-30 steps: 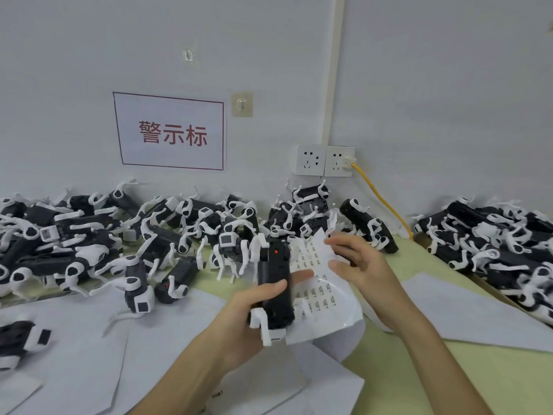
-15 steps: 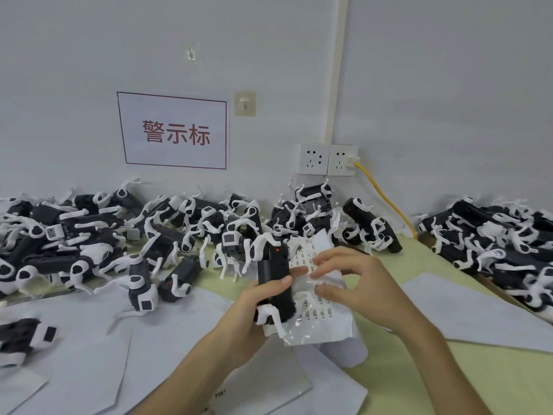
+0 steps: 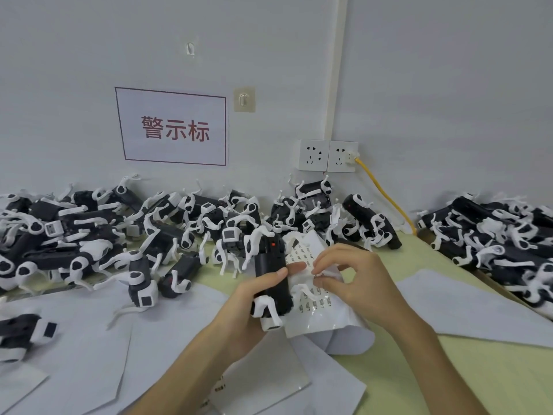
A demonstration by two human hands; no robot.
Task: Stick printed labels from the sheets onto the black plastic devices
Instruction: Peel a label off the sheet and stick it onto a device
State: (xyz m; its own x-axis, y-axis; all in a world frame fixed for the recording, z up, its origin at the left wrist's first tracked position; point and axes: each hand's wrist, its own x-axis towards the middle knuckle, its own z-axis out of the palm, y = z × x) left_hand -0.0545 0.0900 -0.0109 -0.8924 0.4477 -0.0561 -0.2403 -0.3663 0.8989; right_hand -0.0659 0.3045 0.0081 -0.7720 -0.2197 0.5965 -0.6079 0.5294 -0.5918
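Where loose white paper sheets (image 3: 74,348) cover the near part of the pale green table (image 3: 478,369), both forearms reach in from the bottom edge. The left hand (image 3: 248,307) grips one black device (image 3: 270,265) upright, thumb laid across its front; white limbs stick out at the device's lower end and a small red dot shows near its top. Just right of it and touching it, the label sheet (image 3: 311,301) curls up off the table, rows of small printed labels on its glossy face, and a left fingertip rests on it beside the device. The right hand (image 3: 356,283) has its fingers curled, thumb and forefinger pinching at the sheet's middle; whether a label is lifted between them is too small to tell. Beyond the hands, a long pile of black-and-white devices (image 3: 104,235) lies along the wall at left and centre, and a second pile (image 3: 502,235) sits well apart on the right. On the wall hang a white sign (image 3: 173,127) with red characters, a small hook plate (image 3: 244,99), and a double socket (image 3: 327,156) from which a yellow cable (image 3: 386,196) runs down to the table.
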